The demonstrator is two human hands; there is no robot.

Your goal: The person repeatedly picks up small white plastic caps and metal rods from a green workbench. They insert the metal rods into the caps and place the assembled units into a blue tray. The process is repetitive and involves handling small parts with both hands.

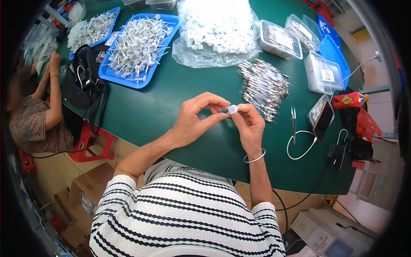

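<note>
Over the green table [188, 81], a small white plastic cap [232, 109] is pinched between my hands. My right hand [250, 128] grips it between thumb and forefinger, with the other fingers curled. From the left, the thumb and fingertips of my left hand [195, 118] close on its edge; whether something thin lies between them is too small to make out. Just beyond my hands lies a heap of thin metal-and-white rods [263, 85]. A clear bag [192, 58] full of white caps lies at the far middle.
Blue trays [143, 81] of capped rods stand far left, beside a black bag [79, 92]. Clear plastic boxes [319, 79] line the right. Tweezers [293, 124], a white cable [295, 157] and a phone [324, 121] lie at right. A co-worker [40, 111] sits at the left.
</note>
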